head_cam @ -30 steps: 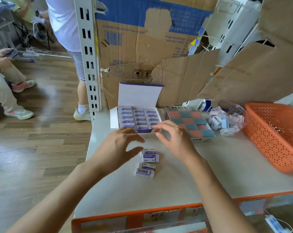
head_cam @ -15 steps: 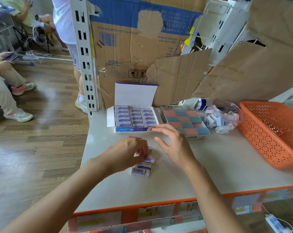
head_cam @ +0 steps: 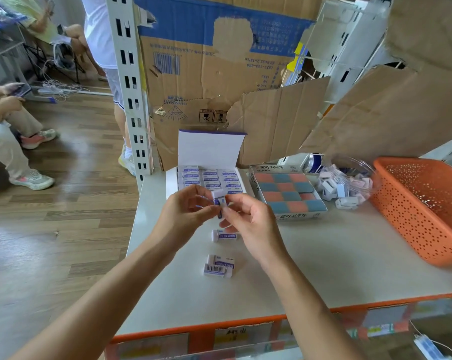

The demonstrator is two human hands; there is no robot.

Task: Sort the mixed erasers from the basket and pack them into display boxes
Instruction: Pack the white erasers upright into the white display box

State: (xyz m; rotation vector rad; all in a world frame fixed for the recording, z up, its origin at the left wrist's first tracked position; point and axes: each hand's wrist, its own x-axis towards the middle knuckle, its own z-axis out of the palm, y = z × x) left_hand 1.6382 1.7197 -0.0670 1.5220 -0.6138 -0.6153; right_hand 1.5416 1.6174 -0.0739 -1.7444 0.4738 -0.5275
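Both hands hold one white eraser with a purple sleeve (head_cam: 218,201) upright above the table. My left hand (head_cam: 186,213) pinches it from the left and my right hand (head_cam: 248,222) pinches its lower end. Behind them stands the open white display box (head_cam: 171,183) filled with the same erasers, lid up. Three more of these erasers lie on the table: one (head_cam: 224,235) just below my hands, two (head_cam: 218,266) stacked nearer to me. A second display box (head_cam: 289,216) holds pink and blue-grey erasers. The orange basket (head_cam: 424,211) sits at the right.
A clear bowl (head_cam: 349,185) of small white and pink erasers lies tipped between the checkered box and the basket. Cardboard sheets (head_cam: 279,120) and a white metal upright (head_cam: 131,100) stand behind the table. People stand and sit on the wooden floor at left.
My left hand picked an eraser from the loose pile and lifted it. My right hand came in to pinch it too. One eraser fewer lies on the table.
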